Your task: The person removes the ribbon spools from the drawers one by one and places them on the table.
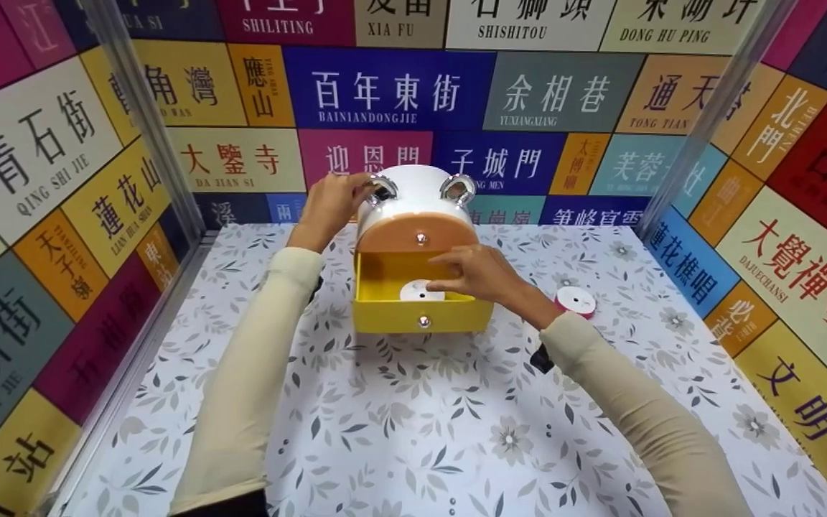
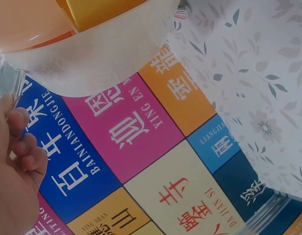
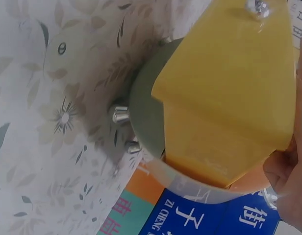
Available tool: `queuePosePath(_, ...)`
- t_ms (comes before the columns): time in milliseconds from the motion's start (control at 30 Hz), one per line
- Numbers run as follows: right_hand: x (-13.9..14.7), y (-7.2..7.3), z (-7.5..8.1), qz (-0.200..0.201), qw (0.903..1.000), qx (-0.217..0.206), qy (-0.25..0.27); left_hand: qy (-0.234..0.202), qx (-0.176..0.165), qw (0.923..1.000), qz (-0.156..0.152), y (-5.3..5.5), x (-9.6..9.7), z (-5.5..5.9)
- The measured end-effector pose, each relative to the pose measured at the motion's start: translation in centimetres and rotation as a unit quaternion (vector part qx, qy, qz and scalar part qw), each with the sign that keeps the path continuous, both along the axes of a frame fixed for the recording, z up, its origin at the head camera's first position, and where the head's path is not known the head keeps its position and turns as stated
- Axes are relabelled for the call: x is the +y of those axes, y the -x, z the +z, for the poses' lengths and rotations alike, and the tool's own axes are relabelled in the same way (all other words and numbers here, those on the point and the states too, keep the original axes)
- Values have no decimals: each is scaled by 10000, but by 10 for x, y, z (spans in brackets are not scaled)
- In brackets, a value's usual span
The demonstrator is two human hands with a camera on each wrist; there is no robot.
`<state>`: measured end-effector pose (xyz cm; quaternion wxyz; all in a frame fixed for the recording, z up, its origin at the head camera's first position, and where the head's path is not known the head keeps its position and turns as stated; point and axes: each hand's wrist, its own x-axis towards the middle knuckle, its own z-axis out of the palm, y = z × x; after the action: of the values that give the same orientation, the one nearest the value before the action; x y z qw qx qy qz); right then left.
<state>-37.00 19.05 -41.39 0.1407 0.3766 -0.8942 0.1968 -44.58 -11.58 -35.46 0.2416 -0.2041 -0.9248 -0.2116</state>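
- The left hand (image 1: pixel 329 204) pinches the silvery ear (image 1: pixel 383 189) on its own side of the white-topped box (image 1: pixel 413 185), thumb and fingers closed on the edge; the left wrist view shows the other fingers curled.
- The right hand (image 1: pixel 485 272) reaches over the right side of the yellow drawer (image 1: pixel 392 318), which is pulled out from the box. Its thumb and index finger are parted, with a visible gap between them, so its grip looks released.
- The white-faced spool (image 1: pixel 413 291) lies inside the drawer, toward the front, just beside the right thumb tip; whether thumb and spool touch, I cannot tell.
- A second spool (image 1: pixel 576 301), red-edged, lies on the patterned tabletop (image 1: pixel 356 431) near the right wrist.
- The right hand covers part of the drawer's interior and right wall.
- In the right wrist view, the drawer's side hides the right fingertips and the spool, and the hand is cut off by the frame edge.
- The left wrist view crops the pinched ear at its border.
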Motion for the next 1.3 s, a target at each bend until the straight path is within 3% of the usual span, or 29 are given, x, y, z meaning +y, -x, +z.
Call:
queuePosePath(267, 1, 18, 1, 157, 9939, -691, -843, 1, -51, 10000, 7, 2, 3, 0)
queuePosePath(533, -4, 25, -6, 785, 9855, -809, -1268, -34, 8, 10000, -40, 2, 4, -4)
queuePosePath(867, -11, 29, -10, 1090, 9835, -596, -1313, 15, 121, 9999, 18, 1, 2, -2)
queuePosePath(1300, -14, 32, -10, 635, 9852, -891, -1318, -15, 61, 10000, -24, 2, 0, -1)
